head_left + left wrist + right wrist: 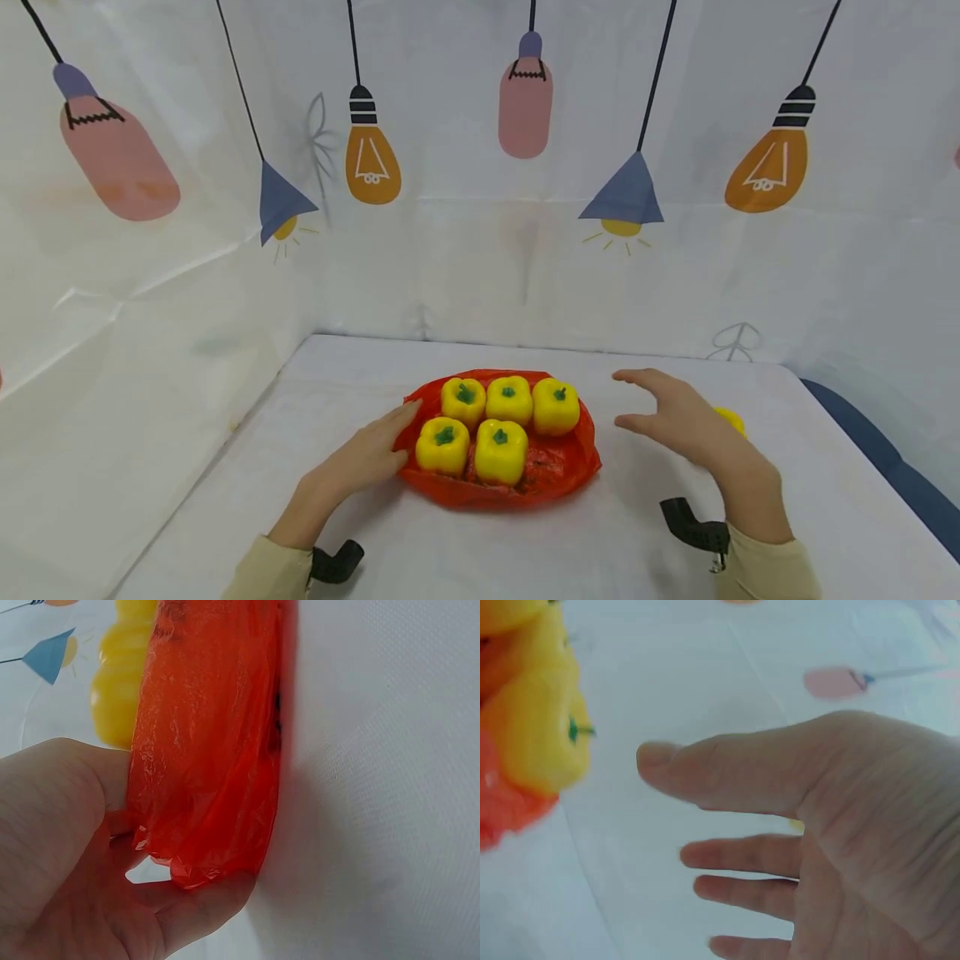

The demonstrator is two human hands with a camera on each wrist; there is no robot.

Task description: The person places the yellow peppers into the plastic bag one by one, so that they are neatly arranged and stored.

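Observation:
Several yellow bell peppers [501, 452] with green stems sit in two rows on a shallow tray covered in crinkled red plastic [551, 475]. My left hand [367, 450] holds the left end of this tray. In the left wrist view, the thumb lies along the near upper edge and the fingers [206, 907] curl round the end of the red plastic. My right hand [678, 421] hovers to the right of the tray, apart from it, fingers spread and thumb stretched toward the peppers. Nothing lies between its fingers in the right wrist view.
A yellow object [731, 419], mostly hidden behind my right hand, lies on the white-covered table [450, 558]. White sheeting printed with lamps [480, 275] hangs behind and at the left. A dark blue shape [885, 450] stands beyond the table's right edge.

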